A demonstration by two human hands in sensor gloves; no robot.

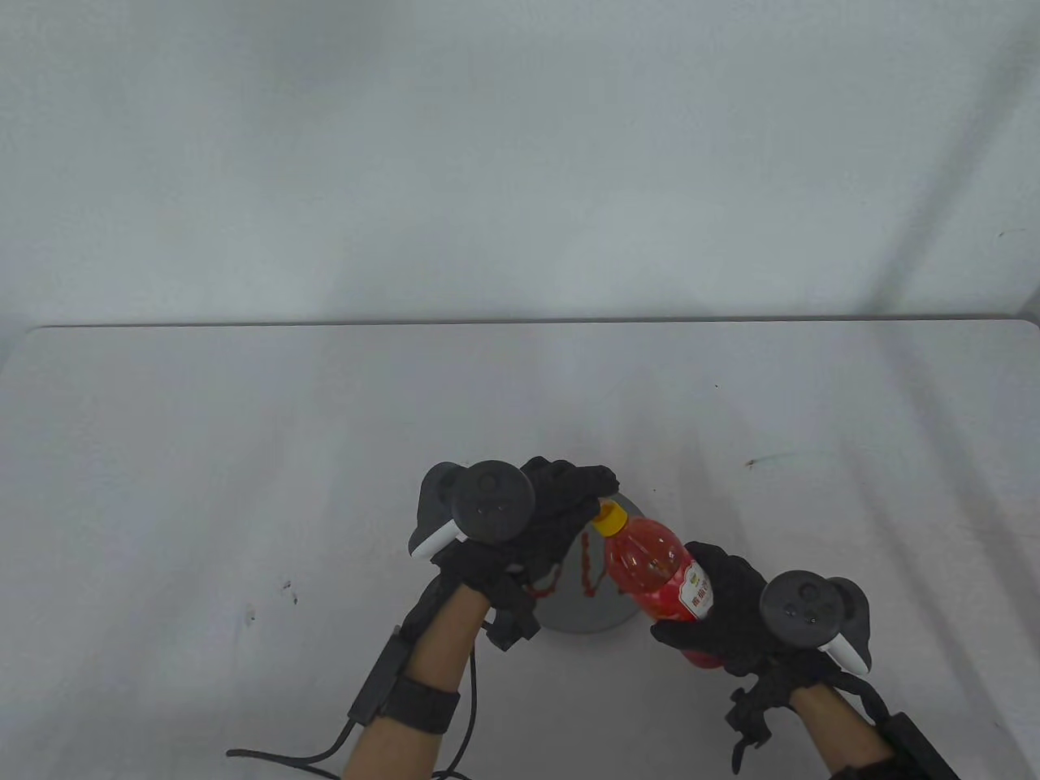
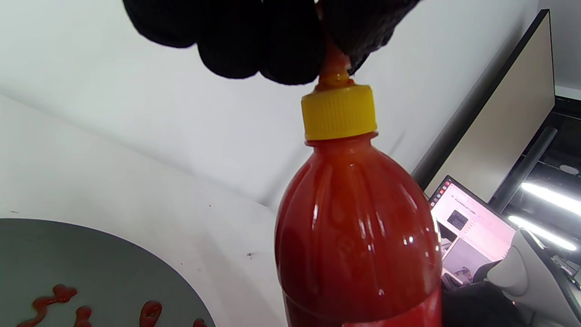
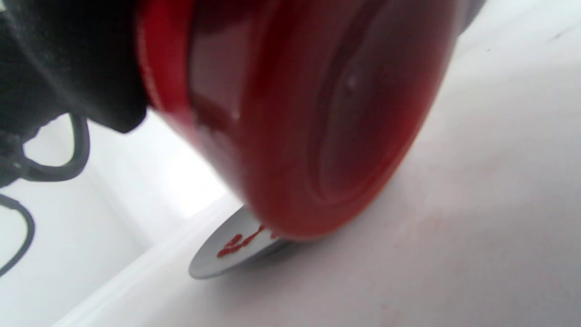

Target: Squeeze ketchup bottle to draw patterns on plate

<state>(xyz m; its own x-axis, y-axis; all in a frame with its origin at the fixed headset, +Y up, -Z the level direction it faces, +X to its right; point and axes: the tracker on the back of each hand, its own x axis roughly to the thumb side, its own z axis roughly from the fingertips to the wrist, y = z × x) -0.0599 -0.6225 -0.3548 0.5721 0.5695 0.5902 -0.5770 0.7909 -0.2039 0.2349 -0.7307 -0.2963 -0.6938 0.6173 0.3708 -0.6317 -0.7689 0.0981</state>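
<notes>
The right hand (image 1: pixel 731 609) grips the ketchup bottle (image 1: pixel 660 573) low on its body, above the plate's (image 1: pixel 597 613) right edge. Beyond that grip, the left hand's fingertips (image 2: pixel 290 54) pinch the nozzle (apparently) over the cap (image 2: pixel 339 112). Ketchup lines (image 1: pixel 587 569) lie on the plate left of the grip.

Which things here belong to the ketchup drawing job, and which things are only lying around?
Belong to the job:
- ketchup bottle, held by the right hand
- its yellow cap, left hand fingers at the nozzle
- grey plate with ketchup lines

Just there:
- laptop behind the table
- black cable
</notes>
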